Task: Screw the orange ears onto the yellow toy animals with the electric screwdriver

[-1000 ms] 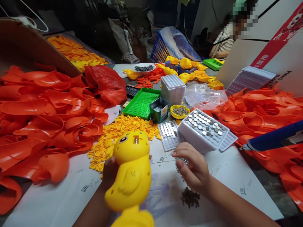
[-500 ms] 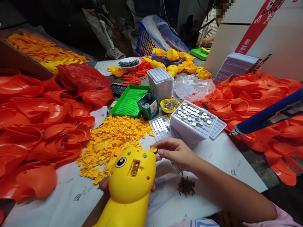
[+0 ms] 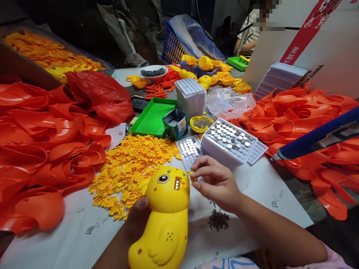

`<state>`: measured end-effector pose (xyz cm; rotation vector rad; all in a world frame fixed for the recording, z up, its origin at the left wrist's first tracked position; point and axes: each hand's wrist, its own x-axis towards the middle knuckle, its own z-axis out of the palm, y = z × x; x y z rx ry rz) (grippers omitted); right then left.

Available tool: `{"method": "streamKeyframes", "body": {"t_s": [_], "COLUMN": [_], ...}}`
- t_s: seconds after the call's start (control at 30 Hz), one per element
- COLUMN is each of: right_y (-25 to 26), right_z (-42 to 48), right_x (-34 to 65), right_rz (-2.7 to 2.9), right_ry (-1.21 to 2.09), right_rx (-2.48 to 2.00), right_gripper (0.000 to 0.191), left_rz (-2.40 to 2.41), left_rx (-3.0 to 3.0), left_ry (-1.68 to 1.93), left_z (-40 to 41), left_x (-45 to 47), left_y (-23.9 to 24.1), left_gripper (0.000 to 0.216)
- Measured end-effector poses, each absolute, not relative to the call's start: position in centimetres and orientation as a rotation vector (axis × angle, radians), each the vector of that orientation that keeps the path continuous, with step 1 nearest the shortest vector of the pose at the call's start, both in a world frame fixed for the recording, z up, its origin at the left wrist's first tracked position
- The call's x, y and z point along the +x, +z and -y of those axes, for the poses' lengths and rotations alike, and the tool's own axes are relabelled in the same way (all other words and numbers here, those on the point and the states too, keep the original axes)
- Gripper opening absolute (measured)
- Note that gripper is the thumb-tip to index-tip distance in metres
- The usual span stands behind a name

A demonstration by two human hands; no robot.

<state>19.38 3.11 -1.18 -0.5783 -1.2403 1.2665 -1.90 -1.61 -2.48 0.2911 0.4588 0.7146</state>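
My left hand (image 3: pixel 138 213) is wrapped round the back of a yellow plastic toy duck (image 3: pixel 168 228), which stands tilted in front of me. On its head are a printed eye, screw holes and an open battery slot (image 3: pixel 177 184) with small silver cells inside. My right hand (image 3: pixel 217 181) is beside the head, pinching a small yellow plastic piece (image 3: pixel 193 178) mostly covered by the fingers. Loose small yellow plastic parts (image 3: pixel 134 160) lie heaped behind the duck. Dark screws (image 3: pixel 218 219) sit in a little pile on the white sheet, below my right wrist.
Trays of button cells (image 3: pixel 228 136) stand stacked beyond my right hand. Around them are a green tray (image 3: pixel 154 117), a dark tin (image 3: pixel 175 123) and a yellow dish (image 3: pixel 200 123). Orange parts (image 3: pixel 42 149) cover both sides. A blue power screwdriver (image 3: pixel 316 136) hangs at right; a person (image 3: pixel 248 37) sits behind.
The duck has turned so its side and wing now show and its battery slot faces more to the right. My right hand has moved slightly right, with its fingers more curled round the yellow piece.
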Motion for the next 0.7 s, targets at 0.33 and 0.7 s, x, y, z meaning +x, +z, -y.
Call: {"method": "streamKeyframes", "body": {"t_s": [0.33,0.7], "right_y": [-0.1,-0.6], "right_z": [-2.9,-2.9], "right_x": [19.6,19.5], "right_rz": [1.797,1.88], "right_ry": [0.656,0.469], "right_rx": [-0.52,-0.459], "right_gripper": [0.012,0.025], "left_rz": [-0.528,-0.589], "left_rx": [0.252,0.303], "left_ry": [0.705,0.738], "left_z": [1.5,2.0], "left_x": [-0.9,-1.5], "left_y": [-0.6,-1.7], "left_gripper": [0.039,0.04]}}
